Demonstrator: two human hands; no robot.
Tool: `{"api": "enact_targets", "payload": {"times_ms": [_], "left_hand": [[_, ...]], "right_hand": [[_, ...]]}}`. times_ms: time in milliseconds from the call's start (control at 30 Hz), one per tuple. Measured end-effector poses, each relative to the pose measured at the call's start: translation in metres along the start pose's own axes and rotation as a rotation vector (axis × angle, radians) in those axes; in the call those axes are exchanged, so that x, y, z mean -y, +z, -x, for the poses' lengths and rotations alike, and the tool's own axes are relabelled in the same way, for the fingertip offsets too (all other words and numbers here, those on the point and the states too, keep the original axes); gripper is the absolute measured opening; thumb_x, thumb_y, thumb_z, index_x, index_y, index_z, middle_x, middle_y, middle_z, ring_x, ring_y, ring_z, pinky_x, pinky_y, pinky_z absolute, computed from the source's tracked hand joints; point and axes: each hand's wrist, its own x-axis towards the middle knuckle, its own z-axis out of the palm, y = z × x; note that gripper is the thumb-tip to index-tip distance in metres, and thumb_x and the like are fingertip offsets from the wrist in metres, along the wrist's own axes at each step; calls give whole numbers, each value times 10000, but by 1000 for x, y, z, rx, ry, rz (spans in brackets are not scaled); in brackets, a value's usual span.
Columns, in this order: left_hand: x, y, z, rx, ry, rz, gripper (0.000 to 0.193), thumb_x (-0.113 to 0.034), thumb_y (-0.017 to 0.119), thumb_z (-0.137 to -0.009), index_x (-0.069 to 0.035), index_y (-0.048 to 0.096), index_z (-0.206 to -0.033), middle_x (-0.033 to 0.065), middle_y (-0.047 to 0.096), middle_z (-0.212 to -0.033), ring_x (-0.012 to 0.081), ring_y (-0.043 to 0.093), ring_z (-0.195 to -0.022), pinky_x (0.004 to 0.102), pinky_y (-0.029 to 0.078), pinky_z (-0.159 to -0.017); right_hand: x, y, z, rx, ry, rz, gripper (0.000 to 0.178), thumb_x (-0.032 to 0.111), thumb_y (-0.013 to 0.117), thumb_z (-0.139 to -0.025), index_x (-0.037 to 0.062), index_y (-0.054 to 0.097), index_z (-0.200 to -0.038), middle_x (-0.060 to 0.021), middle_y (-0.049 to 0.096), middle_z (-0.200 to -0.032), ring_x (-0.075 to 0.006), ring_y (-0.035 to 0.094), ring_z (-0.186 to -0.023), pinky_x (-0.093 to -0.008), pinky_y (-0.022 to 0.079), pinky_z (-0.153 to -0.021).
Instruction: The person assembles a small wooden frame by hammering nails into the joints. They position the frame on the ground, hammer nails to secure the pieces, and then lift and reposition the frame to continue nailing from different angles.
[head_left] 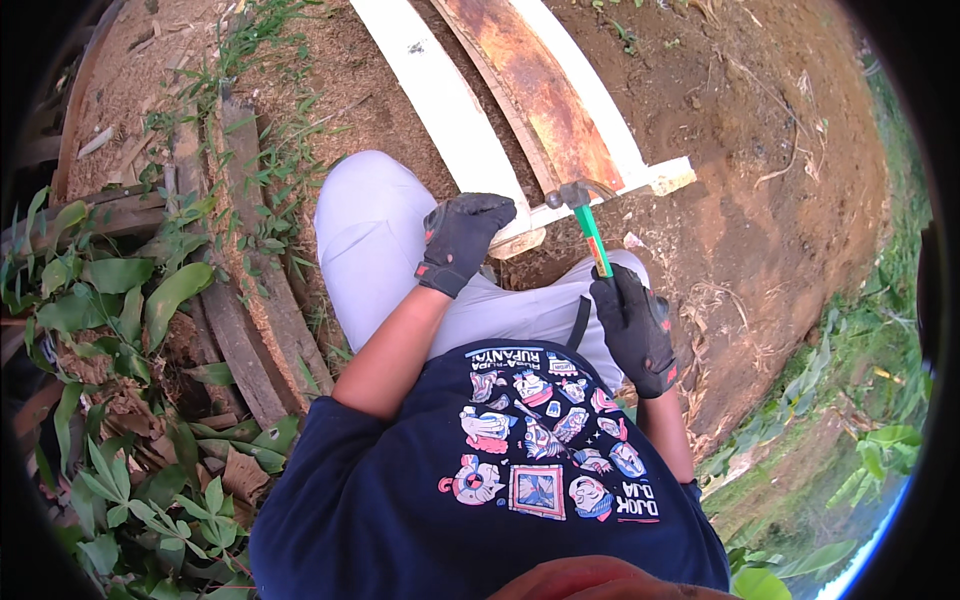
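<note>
My right hand (pixel 636 325), in a black work glove, is wrapped round the green handle of a claw hammer (pixel 592 236). The hammer's metal head is raised toward the near ends of the boards. My left hand (pixel 466 235), gloved too, has its fingers curled together by the near end of a pale plank (pixel 432 85); whatever they pinch is hidden. Beside that plank run a brown-stained board (pixel 548 95) and another pale strip (pixel 603 85). Across their near ends lies a short crosspiece (pixel 672 177), its right end sticking out past them.
Weathered old boards (pixel 252 260) lie on the left among leafy plants (pixel 120 285). Bare brown soil (pixel 740 130) stretches to the right, with green growth beyond. My bent leg (pixel 365 215) in light trousers is close beside the left plank.
</note>
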Motion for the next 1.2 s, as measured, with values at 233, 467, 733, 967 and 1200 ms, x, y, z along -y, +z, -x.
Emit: {"api": "enact_targets", "payload": {"times_ms": [233,467,733,967,1200], "left_hand": [[12,8,-2,-49,67,20,299,-346,742,-939,-86,841,-1046,110,813,-1053,252,763,-979,346,553,-911],[6,9,-4,-50,112,-47,327,-373,752,-934,-77,837,-1043,107,817,-1026,256,766,-947,349,555,-884],[3,11,2,-22,14,70,297,-328,713,-976,-74,830,-1075,108,813,-1049,249,754,-973,347,552,-917],[15,17,2,8,191,-19,308,-354,676,-988,-102,819,-1089,103,797,-1079,276,742,-981,378,549,-893],[19,19,3,-24,244,-114,267,-324,687,-986,-110,824,-1068,92,802,-1077,273,748,-971,382,562,-882]], "right_hand": [[0,1,-1,-9,-10,9,286,288,659,-1041,82,722,-1229,-173,757,-981,-370,738,-856,-472,548,-736],[1,1,-4,-7,-81,35,300,297,620,-1048,52,668,-1215,-173,748,-960,-430,712,-865,-529,529,-758],[21,-23,-13,90,-152,99,372,256,612,-1040,50,621,-1350,-210,736,-1033,-434,709,-911,-533,536,-775],[36,-37,-23,93,-394,325,397,204,627,-1031,57,602,-1400,-213,733,-1036,-422,713,-908,-494,556,-773],[64,-38,-29,22,-458,351,395,165,646,-1016,66,599,-1396,-205,741,-1010,-405,718,-821,-492,562,-722]]}}
